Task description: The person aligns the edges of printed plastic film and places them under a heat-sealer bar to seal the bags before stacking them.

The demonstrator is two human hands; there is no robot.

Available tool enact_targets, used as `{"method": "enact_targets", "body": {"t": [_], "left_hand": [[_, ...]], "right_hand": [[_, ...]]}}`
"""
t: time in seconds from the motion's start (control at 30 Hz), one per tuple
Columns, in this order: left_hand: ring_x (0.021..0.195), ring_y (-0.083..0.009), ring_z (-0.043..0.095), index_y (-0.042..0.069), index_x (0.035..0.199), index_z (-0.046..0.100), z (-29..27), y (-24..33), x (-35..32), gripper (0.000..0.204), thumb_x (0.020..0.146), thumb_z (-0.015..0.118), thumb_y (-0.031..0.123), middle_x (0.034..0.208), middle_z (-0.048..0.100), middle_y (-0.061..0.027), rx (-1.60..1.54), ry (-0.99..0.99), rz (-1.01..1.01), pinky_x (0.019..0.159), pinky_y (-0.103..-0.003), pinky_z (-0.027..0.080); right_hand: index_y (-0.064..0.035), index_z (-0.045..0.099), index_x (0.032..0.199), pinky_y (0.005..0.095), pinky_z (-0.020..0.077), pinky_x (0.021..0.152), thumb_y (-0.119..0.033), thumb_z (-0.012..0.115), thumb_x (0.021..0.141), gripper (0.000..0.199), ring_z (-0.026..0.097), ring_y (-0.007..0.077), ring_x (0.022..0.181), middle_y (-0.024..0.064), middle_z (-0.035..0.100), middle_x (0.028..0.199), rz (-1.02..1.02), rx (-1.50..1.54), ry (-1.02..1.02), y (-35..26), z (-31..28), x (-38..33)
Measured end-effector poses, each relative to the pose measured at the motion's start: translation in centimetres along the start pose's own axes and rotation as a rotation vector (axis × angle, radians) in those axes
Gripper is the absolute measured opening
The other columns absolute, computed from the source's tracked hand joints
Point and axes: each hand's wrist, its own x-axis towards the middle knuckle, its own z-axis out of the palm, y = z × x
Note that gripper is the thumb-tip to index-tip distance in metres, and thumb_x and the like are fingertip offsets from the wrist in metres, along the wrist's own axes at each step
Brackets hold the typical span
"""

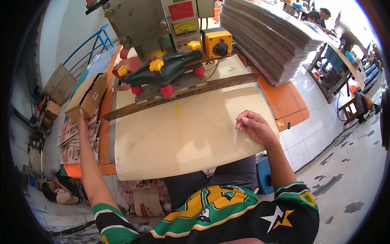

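Note:
My left hand [83, 118] reaches to the near corner of a brown cardboard box [90, 99]; its fingers are mostly hidden, so I cannot tell whether they grip it. Above the cream-coloured sheet [183, 140] on the machine bed, my right hand [255, 127] is loosely closed, fingers curled and thumb against them, with nothing visible inside. Across the sheet's far side runs a long brown metal bar [227, 82]. Over it stands the press head [162, 73], dark green with yellow star knobs and red feet.
Printed sheets [79, 136] lie beside and below the box. A tall stack of flat sheets [264, 40] rises at the back right. A yellow control box with a black knob [218, 44] sits by the press. An orange table edge [290, 107] borders the right. Other people are farther off.

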Motion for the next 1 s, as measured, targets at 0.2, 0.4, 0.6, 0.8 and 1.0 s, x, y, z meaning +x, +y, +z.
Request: {"method": "enact_targets", "body": {"t": [0.2, 0.4, 0.6, 0.8, 1.0], "left_hand": [[0.109, -0.0167, 0.064, 0.006, 0.145, 0.055, 1.3, 0.9, -7.0, 0.059, 0.101, 0.062, 0.044, 0.13, 0.064, -0.0075, 0.116, 0.031, 0.169, 0.086, -0.031, 0.054], [0.111, -0.0086, 0.06, 0.007, 0.137, 0.063, 3.9, 2.2, -18.3, 0.036, 0.105, 0.058, 0.023, 0.128, 0.065, 0.0008, 0.148, 0.178, 0.343, 0.088, -0.025, 0.048], [0.095, -0.0121, 0.059, 0.002, 0.129, 0.066, 8.0, 0.7, -29.6, 0.032, 0.105, 0.058, 0.022, 0.117, 0.067, -0.0055, 0.168, 0.25, 0.571, 0.084, -0.027, 0.049], [0.09, -0.0102, 0.06, 0.002, 0.124, 0.067, 11.8, -1.9, -35.5, 0.027, 0.105, 0.059, 0.019, 0.104, 0.068, -0.0059, 0.212, 0.062, 0.402, 0.081, -0.026, 0.049], [0.08, -0.0066, 0.057, 0.002, 0.122, 0.068, 14.6, -2.8, -37.0, 0.026, 0.103, 0.06, 0.019, 0.094, 0.069, -0.0031, 0.209, -0.055, 0.355, 0.074, -0.023, 0.048]], "right_hand": [[0.0, 0.064, 0.114, 0.0273, 0.0507, 0.081, -0.016, 0.06, 0.103, 0.019, 0.065, 0.0127, 0.089, 0.0091, 0.071, 0.099, -0.013, -0.401, -0.031, -4.2, 2.2, -0.7], [-0.004, 0.065, 0.115, 0.029, 0.0482, 0.086, -0.009, 0.06, 0.102, 0.015, 0.065, 0.0142, 0.099, 0.0048, 0.071, 0.103, -0.678, -1.01, 0.405, -13.3, 2.1, -2.1], [-0.0077, 0.061, 0.135, 0.0353, 0.053, 0.093, -0.025, 0.07, 0.097, 0.042, 0.062, 0.0232, 0.117, 0.0123, 0.064, 0.133, -1.09, -1.802, 0.997, -23.0, -0.2, -0.9], [-0.0079, 0.059, 0.137, 0.0471, 0.0394, 0.112, -0.052, 0.057, 0.1, 0.057, 0.055, 0.036, 0.131, 0.0146, 0.061, 0.14, -0.874, -2.179, 1.064, -28.1, -5.4, 1.8], [-0.0087, 0.066, 0.128, 0.0488, 0.0398, 0.109, -0.049, 0.051, 0.102, 0.05, 0.058, 0.035, 0.126, 0.0133, 0.066, 0.133, -0.677, -2.088, 1.056, -27.4, -6.9, 2.6]]}}
